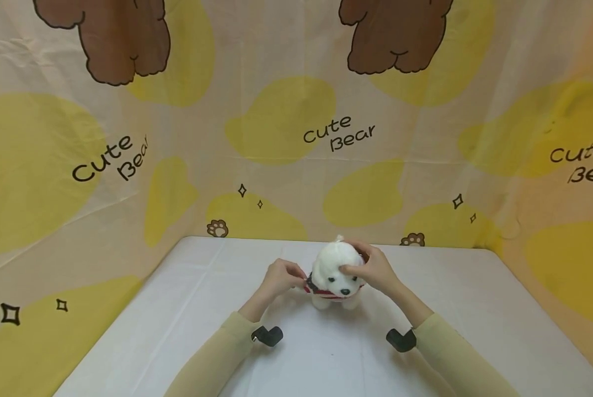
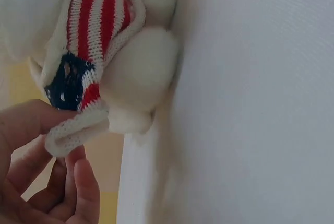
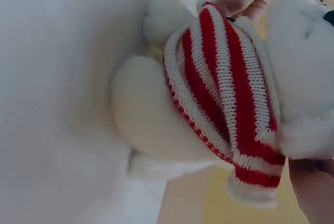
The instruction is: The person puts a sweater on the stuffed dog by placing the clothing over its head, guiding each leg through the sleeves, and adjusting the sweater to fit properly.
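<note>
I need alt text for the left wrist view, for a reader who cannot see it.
A left hand pinches the white-edged sleeve of a knitted sweater, striped red and white with a dark blue patch, worn by a white plush dog on a white table.

At centre, the toy dog (image 1: 332, 263) is covered in matt, fluffy plush, its sweater (image 3: 229, 78) coarsely knitted. A smooth tabletop (image 1: 331, 366) is seen below, a creased cloth backdrop (image 1: 276, 127) above, and the person's 2 matt cloth sleeves (image 1: 214, 353) at bottom.
</note>
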A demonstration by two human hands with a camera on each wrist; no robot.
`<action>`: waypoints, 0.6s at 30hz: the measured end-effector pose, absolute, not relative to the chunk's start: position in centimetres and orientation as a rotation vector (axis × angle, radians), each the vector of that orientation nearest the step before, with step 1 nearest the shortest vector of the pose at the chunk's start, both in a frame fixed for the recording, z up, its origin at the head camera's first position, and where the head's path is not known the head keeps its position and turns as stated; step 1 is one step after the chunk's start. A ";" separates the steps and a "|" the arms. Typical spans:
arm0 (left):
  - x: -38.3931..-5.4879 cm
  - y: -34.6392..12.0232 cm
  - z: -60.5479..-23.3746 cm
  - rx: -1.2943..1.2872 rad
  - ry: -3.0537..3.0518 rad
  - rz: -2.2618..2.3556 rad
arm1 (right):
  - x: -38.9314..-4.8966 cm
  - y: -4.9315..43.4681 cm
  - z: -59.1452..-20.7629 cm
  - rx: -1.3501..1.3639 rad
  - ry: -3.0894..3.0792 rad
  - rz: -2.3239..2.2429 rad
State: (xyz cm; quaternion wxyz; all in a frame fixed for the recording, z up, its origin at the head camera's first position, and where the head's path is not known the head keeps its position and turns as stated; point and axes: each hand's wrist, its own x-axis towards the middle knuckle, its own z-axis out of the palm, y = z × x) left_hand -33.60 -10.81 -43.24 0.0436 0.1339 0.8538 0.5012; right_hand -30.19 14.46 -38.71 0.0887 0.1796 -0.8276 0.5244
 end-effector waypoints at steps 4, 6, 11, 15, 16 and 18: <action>-34.0 -10.8 -43.8 0.400 2.536 1.591 | -30.4 15.1 -38.8 0.603 -2.455 1.622; -34.1 -10.9 -44.0 0.426 2.491 1.631 | -30.3 15.3 -38.9 0.650 -2.444 1.661; -32.9 -10.6 -42.7 0.514 2.424 1.686 | -30.1 16.7 -39.5 0.719 -2.352 1.775; -32.0 -10.5 -41.5 0.536 2.394 1.726 | -30.2 18.1 -40.4 0.595 -2.311 1.768; -32.2 -10.6 -41.7 0.530 2.387 1.735 | -30.3 18.4 -40.6 0.547 -2.326 1.752; -32.6 -10.6 -42.3 0.523 2.373 1.776 | -30.3 18.8 -40.9 0.429 -2.382 1.737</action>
